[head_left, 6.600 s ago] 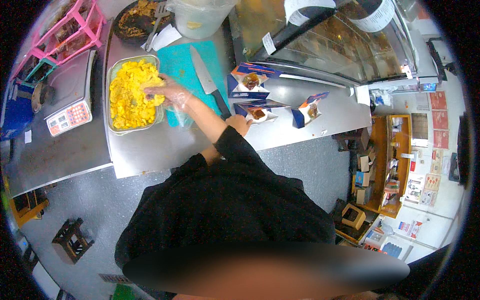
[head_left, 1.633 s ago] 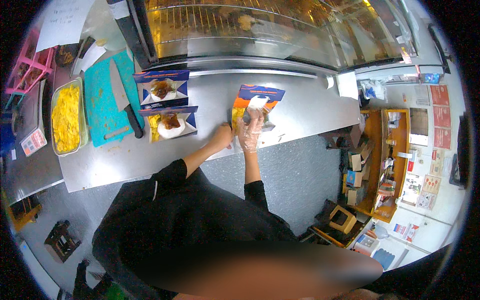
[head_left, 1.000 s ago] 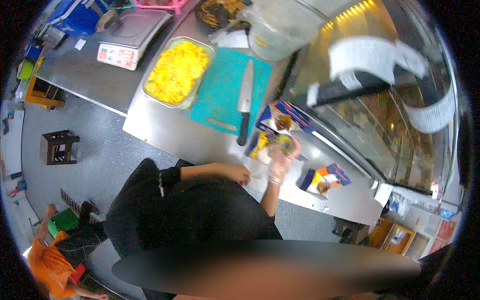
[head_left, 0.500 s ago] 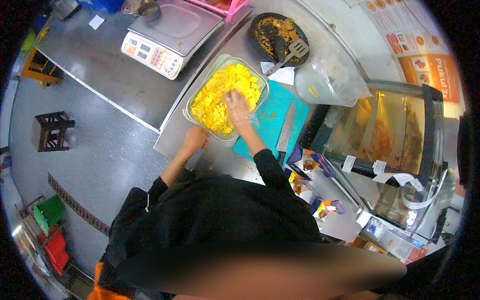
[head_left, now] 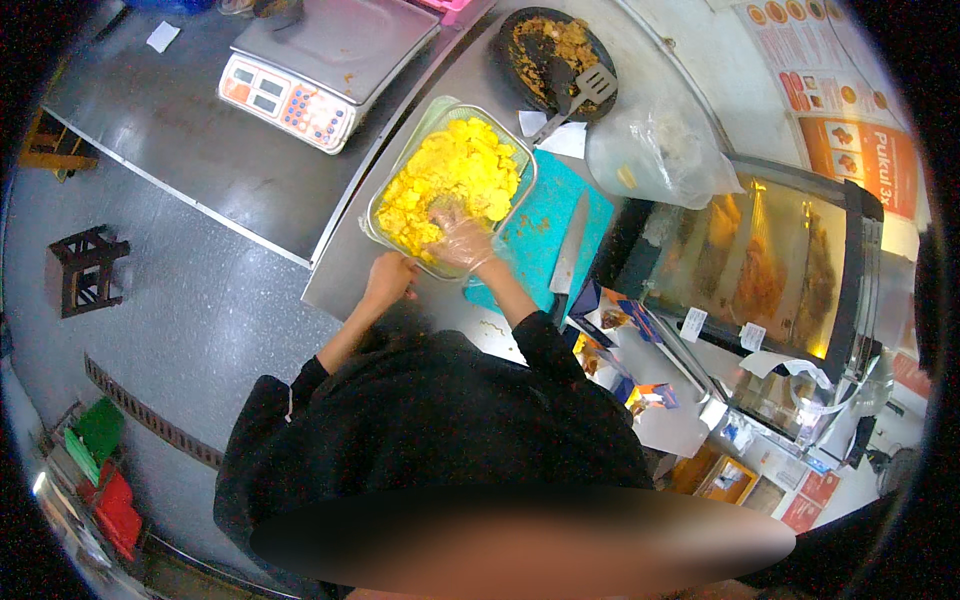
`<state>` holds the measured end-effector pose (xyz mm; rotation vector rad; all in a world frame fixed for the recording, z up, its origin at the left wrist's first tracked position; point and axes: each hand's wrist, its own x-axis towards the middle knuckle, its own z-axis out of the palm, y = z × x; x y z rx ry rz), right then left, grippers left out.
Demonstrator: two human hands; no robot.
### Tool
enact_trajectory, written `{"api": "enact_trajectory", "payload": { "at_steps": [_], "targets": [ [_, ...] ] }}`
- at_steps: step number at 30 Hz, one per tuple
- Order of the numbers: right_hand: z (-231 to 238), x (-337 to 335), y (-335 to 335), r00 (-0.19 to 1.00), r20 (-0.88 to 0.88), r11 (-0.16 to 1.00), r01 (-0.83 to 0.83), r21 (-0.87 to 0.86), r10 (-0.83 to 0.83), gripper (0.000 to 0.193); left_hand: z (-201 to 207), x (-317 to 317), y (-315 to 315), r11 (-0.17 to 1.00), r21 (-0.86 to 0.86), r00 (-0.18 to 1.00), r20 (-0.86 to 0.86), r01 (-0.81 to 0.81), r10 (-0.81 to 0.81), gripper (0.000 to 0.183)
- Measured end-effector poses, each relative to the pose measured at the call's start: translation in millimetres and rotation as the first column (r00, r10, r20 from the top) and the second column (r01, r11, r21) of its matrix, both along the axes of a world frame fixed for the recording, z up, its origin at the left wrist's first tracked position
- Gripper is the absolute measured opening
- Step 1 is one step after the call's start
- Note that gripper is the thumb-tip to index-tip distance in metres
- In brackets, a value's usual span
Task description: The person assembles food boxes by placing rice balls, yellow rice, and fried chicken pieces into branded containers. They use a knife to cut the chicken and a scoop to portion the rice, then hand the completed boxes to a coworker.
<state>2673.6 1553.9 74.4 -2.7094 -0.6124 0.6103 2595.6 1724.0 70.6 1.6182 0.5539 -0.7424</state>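
Under the right hand (head_left: 462, 238), the tray (head_left: 530, 176) lies lengthwise forward-right.

Takeaway shop kitchen, by the look: steel bench (head_left: 338, 268), lit glass food cabinet (head_left: 752, 258) at its right edge, digital scale (head_left: 325, 75) beyond its left edge, cardboard food boxes (head_left: 592, 357), food poster (head_left: 855, 160).

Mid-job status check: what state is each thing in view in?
Tray: uncovered, heaped
Yellow food: loose pieces
Right hand: gloved, in the yellow food
Left hand: curled at the tray; contact unclear
Board: flat, soiled
Knife: lying on the board
Pan: partly filled
Spatula: lying across the pan's rim
Boxes: open, contents showing
Cabinet: lit inside
Scale: display unreadable
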Motion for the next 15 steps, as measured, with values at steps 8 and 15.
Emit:
{"api": "enact_trajectory", "payload": {
  "at_steps": [8, 15],
  "targets": [
    [-4, 10, -9, 0.995, 0.070, 0.947, -0.089, 0.310, 0.070, 0.046, -11, -3, 3, 0.999, -0.038, 0.999, 0.013, 0.038, -0.038, 0.024],
    [7, 7, -11, 0.924, -0.121, 0.754, 0.368, 0.543, -0.364, 0.044, -7, -5, 1, 0.997, 0.038, 0.995, 0.072, 0.073, -0.076, 0.023]
  ]
}}
